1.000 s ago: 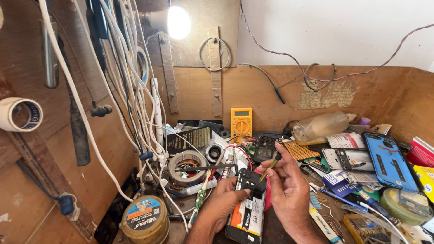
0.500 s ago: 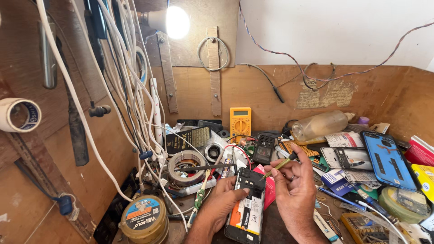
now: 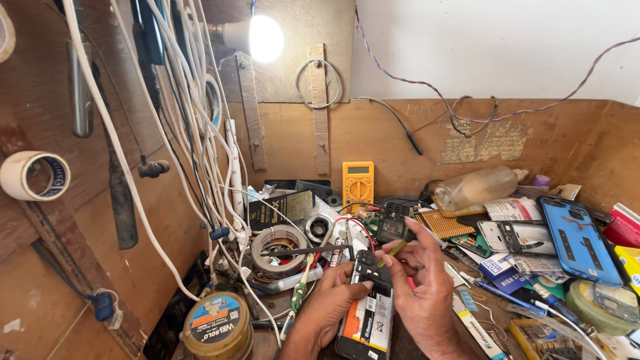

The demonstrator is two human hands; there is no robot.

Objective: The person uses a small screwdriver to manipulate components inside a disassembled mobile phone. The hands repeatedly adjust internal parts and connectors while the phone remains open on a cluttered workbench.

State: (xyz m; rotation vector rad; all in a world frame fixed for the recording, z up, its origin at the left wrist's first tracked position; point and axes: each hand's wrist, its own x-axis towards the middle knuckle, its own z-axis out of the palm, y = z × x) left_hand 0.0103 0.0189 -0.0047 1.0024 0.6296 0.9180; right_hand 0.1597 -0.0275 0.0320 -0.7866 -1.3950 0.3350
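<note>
Opened phone (image 3: 369, 308) at lower centre of the frame on the cluttered counter (image 3: 467, 313), left hand (image 3: 331, 308) gripping its edge, right hand (image 3: 420, 283) pinching a thin tool (image 3: 395, 249) above it, yellow multimeter (image 3: 358, 185) behind, tape roll (image 3: 281, 250) at left.

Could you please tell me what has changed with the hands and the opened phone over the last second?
The right hand has drawn in slightly toward the top of the opened phone, and its thin tool has tilted a little. The left hand still steadies the phone's left edge. The yellow multimeter and tape roll have not moved.
</note>
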